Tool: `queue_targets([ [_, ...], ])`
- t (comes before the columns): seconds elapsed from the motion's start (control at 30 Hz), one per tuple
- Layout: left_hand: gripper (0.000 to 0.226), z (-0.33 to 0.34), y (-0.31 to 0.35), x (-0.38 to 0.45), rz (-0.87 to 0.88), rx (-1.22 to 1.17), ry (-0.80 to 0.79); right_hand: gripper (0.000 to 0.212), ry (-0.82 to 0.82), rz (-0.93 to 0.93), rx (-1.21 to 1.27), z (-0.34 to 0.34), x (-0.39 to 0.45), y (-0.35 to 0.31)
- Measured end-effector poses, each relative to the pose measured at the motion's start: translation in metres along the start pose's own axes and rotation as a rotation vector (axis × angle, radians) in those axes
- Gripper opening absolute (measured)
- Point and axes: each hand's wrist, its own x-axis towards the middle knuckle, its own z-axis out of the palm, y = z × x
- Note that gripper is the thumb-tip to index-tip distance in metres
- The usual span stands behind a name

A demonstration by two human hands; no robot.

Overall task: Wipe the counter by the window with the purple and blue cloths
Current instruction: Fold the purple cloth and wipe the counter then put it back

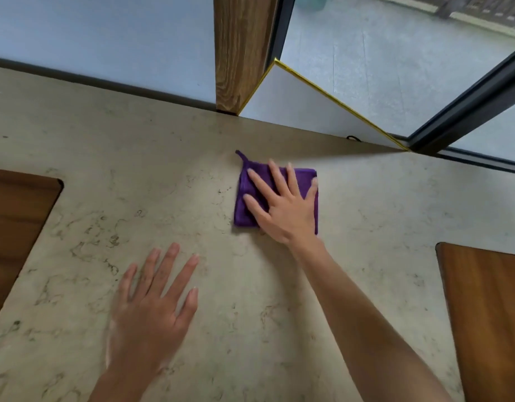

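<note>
A folded purple cloth [304, 177] with a small hanging loop lies on the beige marbled counter [175, 175], a little in from its far edge by the window. My right hand [282, 203] lies flat on top of the cloth, fingers spread, pressing it onto the stone. My left hand [153, 303] rests palm down on the bare counter nearer to me and to the left, fingers apart, holding nothing. No blue cloth is in view.
A wooden post [240, 50] stands at the counter's far edge. To its right are a white panel with a yellow edge [302, 103] and a dark window frame [465, 111]. Brown wooden surfaces [15, 224] [488, 311] flank the counter left and right.
</note>
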Motion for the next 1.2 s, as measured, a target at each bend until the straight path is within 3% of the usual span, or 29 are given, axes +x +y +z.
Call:
queue_targets([
  [0.13,0.061,0.003,-0.002,0.0,0.005,0.002,0.017,0.06,0.008,-0.028,-0.046,-0.012,0.064,0.032],
  [0.37,0.062,0.003,-0.002,-0.001,-0.006,0.015,0.009,0.057,0.039,0.054,-0.082,-0.017,0.026,0.086],
  [0.5,0.062,0.003,-0.002,0.0,-0.006,0.005,0.011,0.06,0.033,0.037,-0.094,-0.006,-0.053,0.072],
  [0.7,0.061,0.005,-0.002,-0.001,-0.027,0.016,0.006,0.064,0.106,-0.071,-0.125,0.034,-0.236,0.031],
  [0.87,0.06,0.0,0.003,-0.005,-0.035,0.012,0.016,0.067,-0.005,-0.12,-0.364,0.065,-0.359,0.013],
  [0.93,0.061,-0.001,0.006,-0.004,-0.038,-0.003,0.027,0.064,0.034,-0.026,-0.356,0.066,-0.363,0.019],
  [1.07,0.063,-0.003,0.008,-0.004,-0.032,0.009,0.035,0.076,0.024,-0.186,-0.363,0.06,-0.347,0.02],
  [1.2,0.063,-0.002,0.006,-0.002,-0.018,0.018,0.034,0.064,0.1,0.044,-0.059,0.034,-0.237,0.014],
])
